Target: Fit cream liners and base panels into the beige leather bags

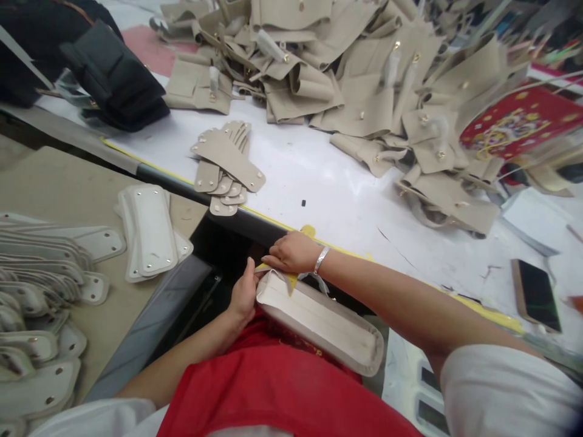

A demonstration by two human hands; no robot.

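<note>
A beige handbag lies tilted between the table's front edge and my red apron, its long flat side facing me. My left hand grips the bag's left end, thumb raised along the corner. Curled over the same end from above is my right hand, with a silver bracelet at the wrist. What exactly its fingertips pinch is hidden. A yellow piece hangs over the bag's edge just below that hand. A thin strap loop with a small metal part shows behind the bag.
Beige bag bodies are heaped at the back of the white table. Strap pieces lie near its edge. White snap-studded pieces cover the left board. A phone lies right; a black bag stands back left.
</note>
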